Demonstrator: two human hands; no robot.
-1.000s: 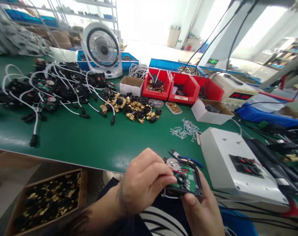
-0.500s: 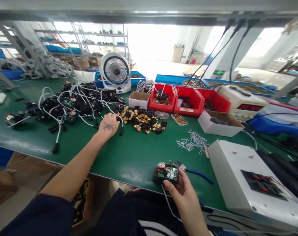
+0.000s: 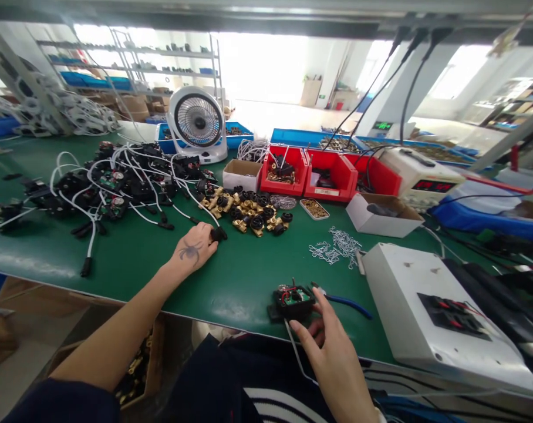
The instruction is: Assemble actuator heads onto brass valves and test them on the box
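Green matted bench (image 3: pixel 231 282), smooth and faintly glossy, seen from above its near edge. The left arm is stretched forward and bare to the sleeve, with the left hand (image 3: pixel 195 249) lying palm down on the mat and its knuckles raised. Its fingertips are curled onto a black plug (image 3: pixel 218 234), a short moulded cylinder ending a white cable. The plug lies at the far tip of the hand, just short of a pile of brass fittings (image 3: pixel 249 214) with black ribbed caps.

To the right stands a white metal box (image 3: pixel 407 305), flat-topped, with a dark recessed panel. At far left is a heap of black units (image 3: pixel 117 182) tangled in white cables.

The right hand (image 3: pixel 332 346) is bent at the wrist, its forefinger extended along the right side of a module (image 3: pixel 293 299) and its thumb under the near edge, a light pinch. The module is a black square plastic housing holding a green circuit board and red wires, resting near the bench edge ahead of the palm. Just beside it lie blue-handled pliers (image 3: pixel 348 302); farther off are bright wire clips (image 3: pixel 337 247).
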